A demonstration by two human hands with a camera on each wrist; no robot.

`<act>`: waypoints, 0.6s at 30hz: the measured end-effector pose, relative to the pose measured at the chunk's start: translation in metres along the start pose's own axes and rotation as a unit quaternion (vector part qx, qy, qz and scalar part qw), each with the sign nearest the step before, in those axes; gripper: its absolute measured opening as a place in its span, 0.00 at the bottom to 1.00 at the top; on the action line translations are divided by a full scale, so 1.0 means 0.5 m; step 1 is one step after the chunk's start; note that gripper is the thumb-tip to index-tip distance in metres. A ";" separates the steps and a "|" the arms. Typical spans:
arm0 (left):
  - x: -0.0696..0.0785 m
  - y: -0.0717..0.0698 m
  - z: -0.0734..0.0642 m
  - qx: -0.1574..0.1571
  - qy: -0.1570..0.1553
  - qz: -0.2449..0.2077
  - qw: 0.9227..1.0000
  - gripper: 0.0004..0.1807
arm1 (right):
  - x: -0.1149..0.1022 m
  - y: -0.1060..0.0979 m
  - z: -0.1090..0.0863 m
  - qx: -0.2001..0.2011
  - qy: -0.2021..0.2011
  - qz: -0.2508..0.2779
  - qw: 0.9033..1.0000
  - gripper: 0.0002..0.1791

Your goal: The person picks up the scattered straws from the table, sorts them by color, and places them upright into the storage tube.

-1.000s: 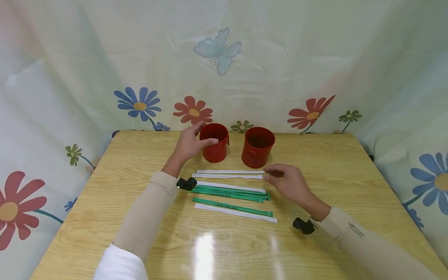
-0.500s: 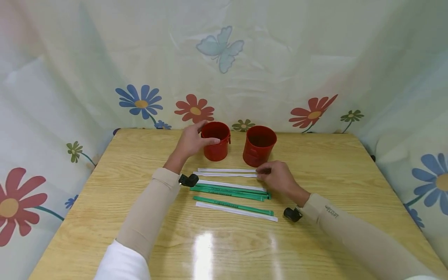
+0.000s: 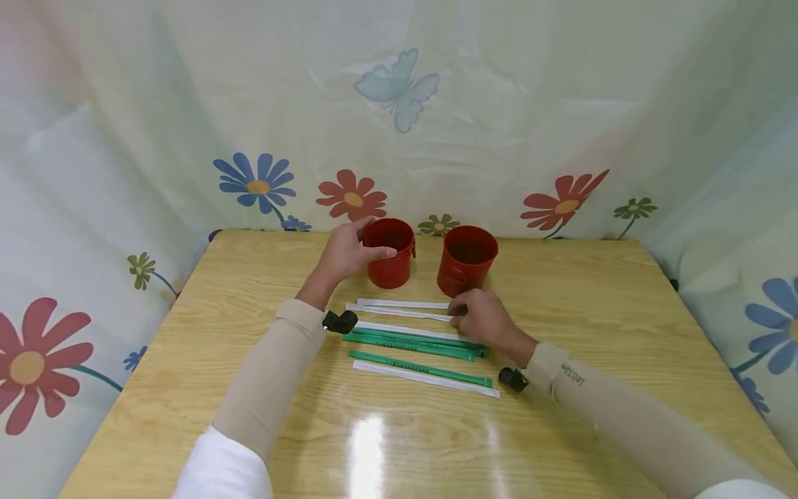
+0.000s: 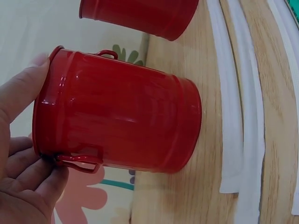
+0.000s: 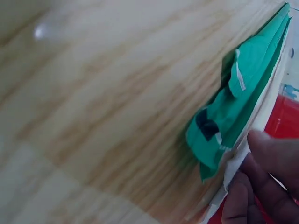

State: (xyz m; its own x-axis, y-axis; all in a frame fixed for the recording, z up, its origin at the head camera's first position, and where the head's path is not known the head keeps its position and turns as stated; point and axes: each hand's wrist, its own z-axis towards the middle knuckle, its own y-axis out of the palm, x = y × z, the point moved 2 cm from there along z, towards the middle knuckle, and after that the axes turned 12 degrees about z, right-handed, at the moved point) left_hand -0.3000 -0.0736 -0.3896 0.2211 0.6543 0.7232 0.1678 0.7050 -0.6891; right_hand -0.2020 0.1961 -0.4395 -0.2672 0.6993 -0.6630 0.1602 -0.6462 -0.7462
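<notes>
My left hand (image 3: 350,253) grips the left red bucket (image 4: 126,112) by its rim, thumb on one side and fingers by the small handle on the other. The bucket stands upright on the table. A second red bucket (image 3: 469,260) stands to its right. In front of them lie two white paper-wrapped straws, and my right hand (image 3: 489,319) covers their right ends. It pinches a white straw (image 5: 238,161) between thumb and fingers in the right wrist view. Just nearer to me lies a bunch of green-wrapped straws (image 3: 408,343) with another white straw (image 3: 411,330) along its far side.
Closest to me, one green-wrapped straw (image 3: 418,369) and one white straw (image 3: 427,380) lie side by side. The wooden table (image 3: 249,402) meets a flowered curtain (image 3: 486,104) at its back edge and sides.
My right hand has moved left along the white straws, and its fingers have closed on one. That straw now slants slightly. My left hand stays on the left bucket.
</notes>
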 end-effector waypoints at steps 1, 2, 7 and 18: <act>0.002 0.000 0.001 0.001 0.001 -0.004 1.000 0.45 | 0.001 -0.001 0.000 -0.009 -0.003 -0.003 1.000 0.05; 0.003 0.001 0.002 0.001 0.002 -0.006 1.000 0.45 | 0.002 -0.002 0.001 -0.019 -0.005 -0.006 1.000 0.05; 0.006 0.000 0.002 -0.004 -0.005 -0.006 1.000 0.46 | 0.003 -0.004 0.003 -0.110 -0.023 -0.031 0.993 0.05; 0.004 -0.004 0.000 -0.001 -0.007 -0.041 0.999 0.52 | -0.006 0.002 -0.007 -0.240 -0.085 -0.191 0.948 0.16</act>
State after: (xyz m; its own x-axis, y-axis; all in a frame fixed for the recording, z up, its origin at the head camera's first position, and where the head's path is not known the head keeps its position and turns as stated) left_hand -0.3000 -0.0735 -0.3866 0.1929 0.5978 0.7781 0.1875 0.7559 -0.6272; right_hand -0.1977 0.1943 -0.4384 -0.5354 0.7683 -0.3507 0.4246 -0.1141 -0.8982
